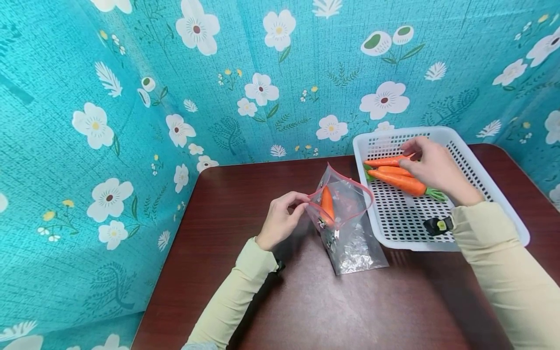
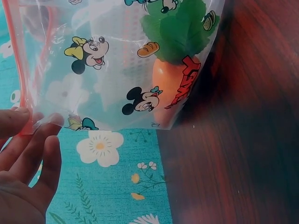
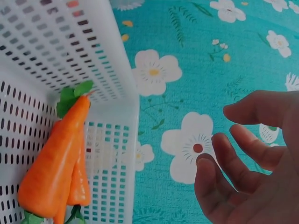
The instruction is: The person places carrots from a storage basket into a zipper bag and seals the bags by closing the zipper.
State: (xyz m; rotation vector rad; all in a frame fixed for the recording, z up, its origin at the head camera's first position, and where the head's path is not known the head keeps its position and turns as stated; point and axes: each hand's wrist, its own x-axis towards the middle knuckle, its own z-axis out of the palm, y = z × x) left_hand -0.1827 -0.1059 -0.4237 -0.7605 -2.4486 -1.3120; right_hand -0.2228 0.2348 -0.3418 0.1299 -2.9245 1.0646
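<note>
My left hand [image 1: 283, 217] pinches the pink-edged rim of a clear zip bag [image 1: 356, 245] printed with cartoon figures. Its mouth gapes, and inside stands a carrot [image 1: 326, 204]; the left wrist view shows that carrot's green leafy top [image 2: 175, 30] low in the bag. Over the white plastic basket [image 1: 485, 182] hovers my right hand [image 1: 433, 165], fingers loosely bent and nothing between them. Beneath it several carrots [image 1: 400, 181] lie in a group at the basket's left side. In the right wrist view the carrots [image 3: 51, 172] sit well apart from the fingertips.
A dark reddish-brown table [image 1: 245, 194] carries the bag and the basket, which stand side by side. Behind it and to the left hangs a turquoise flowered cloth [image 1: 236, 63]. A black strap with a small device [image 1: 439, 225] is on the right wrist.
</note>
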